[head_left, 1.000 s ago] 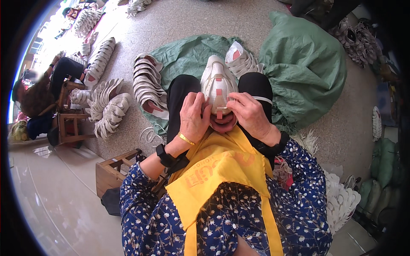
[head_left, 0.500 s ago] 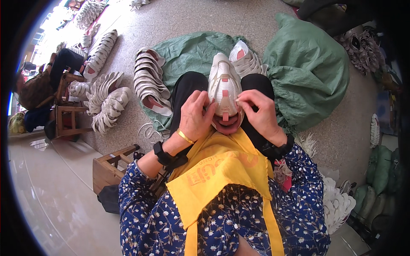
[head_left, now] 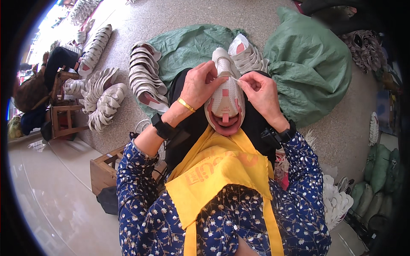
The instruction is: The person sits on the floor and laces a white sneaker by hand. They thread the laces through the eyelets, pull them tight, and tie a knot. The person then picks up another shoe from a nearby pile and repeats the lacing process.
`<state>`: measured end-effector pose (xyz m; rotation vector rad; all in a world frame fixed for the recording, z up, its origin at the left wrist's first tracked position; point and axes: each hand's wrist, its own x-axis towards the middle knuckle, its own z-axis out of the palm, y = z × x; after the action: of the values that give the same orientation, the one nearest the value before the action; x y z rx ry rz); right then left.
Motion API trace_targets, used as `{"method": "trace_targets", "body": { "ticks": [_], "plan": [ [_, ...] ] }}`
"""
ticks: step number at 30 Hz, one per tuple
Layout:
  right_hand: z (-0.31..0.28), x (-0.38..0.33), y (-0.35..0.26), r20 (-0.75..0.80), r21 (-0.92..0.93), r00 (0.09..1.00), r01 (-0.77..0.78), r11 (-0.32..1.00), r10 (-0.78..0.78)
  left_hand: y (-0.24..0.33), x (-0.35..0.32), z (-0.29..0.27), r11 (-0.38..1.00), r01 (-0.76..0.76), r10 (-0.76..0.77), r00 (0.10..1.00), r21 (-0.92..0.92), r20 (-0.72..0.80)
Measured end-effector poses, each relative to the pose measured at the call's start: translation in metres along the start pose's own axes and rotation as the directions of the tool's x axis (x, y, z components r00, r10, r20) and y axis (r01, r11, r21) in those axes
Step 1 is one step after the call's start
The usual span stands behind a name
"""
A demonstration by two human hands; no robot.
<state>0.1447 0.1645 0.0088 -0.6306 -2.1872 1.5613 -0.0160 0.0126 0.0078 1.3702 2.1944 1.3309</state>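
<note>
A white sneaker upper (head_left: 226, 105) with a perforated surface and pink tabs rests between my knees, its toe pointing away from me and its pink-lined opening toward me. Over its middle, a short length of white shoelace (head_left: 233, 78) shows between my fingertips. My left hand (head_left: 198, 86) is closed, with thumb and forefinger pinched at the lace's left end. On the other side my right hand (head_left: 261, 93) pinches the lace between thumb and forefinger. Both hands sit just above the upper, partly covering its sides.
Stacked shoe uppers (head_left: 147, 77) lie left of my knees on a green sack (head_left: 183, 40), with another stack (head_left: 247, 55) beyond. A full green sack (head_left: 307, 72) stands at right. A wooden stool (head_left: 104, 170) is by my left elbow; white laces (head_left: 310, 140) hang near my right forearm.
Both hands have moved away from me, from the sides of the upper's opening to above its middle. White shoelace now shows between the fingertips.
</note>
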Motion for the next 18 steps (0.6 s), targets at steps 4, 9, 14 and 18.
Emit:
{"method": "trace_targets", "body": {
  "ticks": [4, 9, 14, 18],
  "plan": [
    [0.004, 0.003, 0.000, -0.018, -0.011, 1.000, 0.000, 1.000, 0.000, 0.005, 0.003, 0.002, 0.997, -0.055, 0.054, 0.998, 0.050, 0.014],
    [0.008, 0.006, 0.001, -0.040, -0.009, 0.999, 0.022, 1.000, -0.022, 0.006, -0.001, 0.011, 0.984, -0.084, 0.092, 0.995, 0.156, -0.047],
    [0.008, 0.008, 0.004, -0.043, -0.029, 0.998, 0.034, 0.999, -0.036, 0.007, 0.003, 0.016, 0.989, -0.008, 0.014, 0.999, 0.148, -0.040],
    [0.007, 0.011, 0.003, -0.038, -0.063, 0.998, 0.040, 0.997, -0.043, 0.004, 0.006, 0.019, 0.990, 0.045, -0.038, 0.998, 0.137, -0.054]
  ]
}}
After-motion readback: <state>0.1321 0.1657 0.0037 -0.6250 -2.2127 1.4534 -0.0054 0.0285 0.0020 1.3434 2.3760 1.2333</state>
